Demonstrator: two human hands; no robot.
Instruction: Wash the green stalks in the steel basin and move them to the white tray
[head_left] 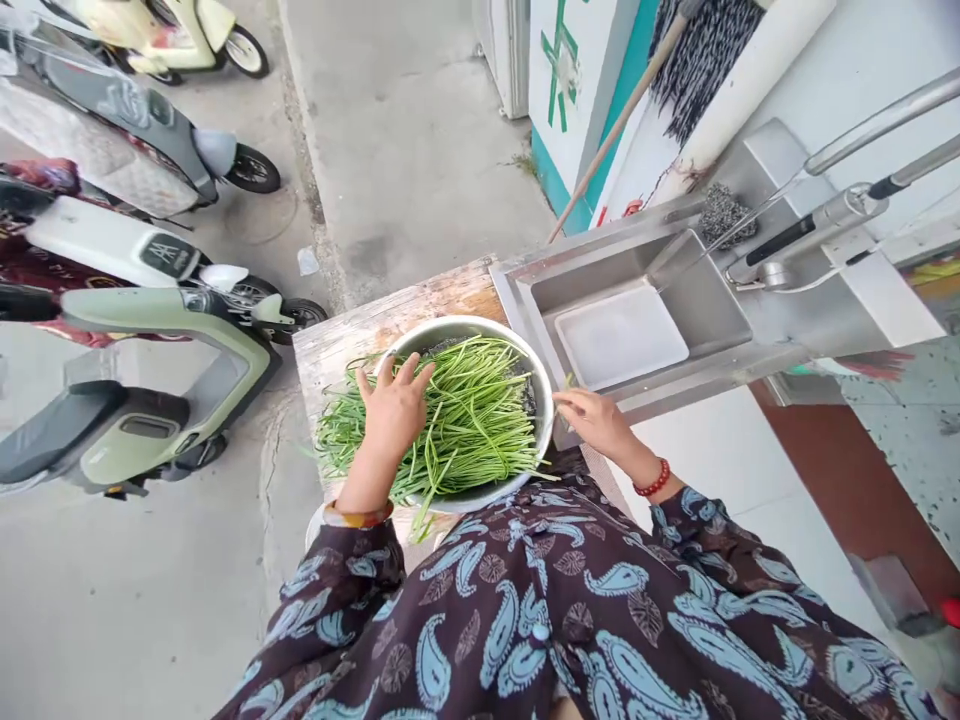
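A round metal basin (550,415) stands on a worn wooden board, heaped with long, thin green stems that look like garlic chives (480,420). Their leafy ends hang over the basin's left side. My left hand (396,405) lies over the left part of the heap, fingers spread and touching the greens. Just beyond the basin's right rim is my right hand (596,420), thumb and fingers pinched together. A short bit of green stem (568,380) pokes up at its fingertips. Something dark shows inside the basin under the greens.
To the right is a steel sink (720,320) holding a white rectangular tray (622,335), with a faucet (810,235) and scouring pad (726,215). A mop (622,120) leans behind it. Parked scooters (172,380) line the left. The wooden board (442,290) extends behind the basin.
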